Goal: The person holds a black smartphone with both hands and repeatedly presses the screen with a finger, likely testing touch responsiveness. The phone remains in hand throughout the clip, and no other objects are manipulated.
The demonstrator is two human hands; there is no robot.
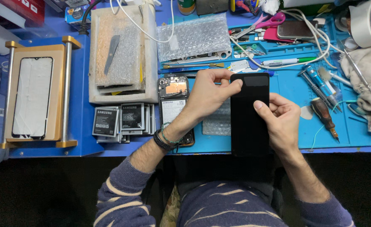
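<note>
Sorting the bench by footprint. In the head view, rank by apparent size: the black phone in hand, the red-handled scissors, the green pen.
1. black phone, though it is held nearer the camera
2. red-handled scissors
3. green pen, close to the scissors, so unsure

Single head-worn view, looking almost straight down from above the seated wearer. Faces the blue bench (80,143), its near edge crossing the lower middle, far edge cut off at the top. Close enough for both forearms and striped sleeves to fill the bottom. Lap and dark floor below the near edge.
</note>
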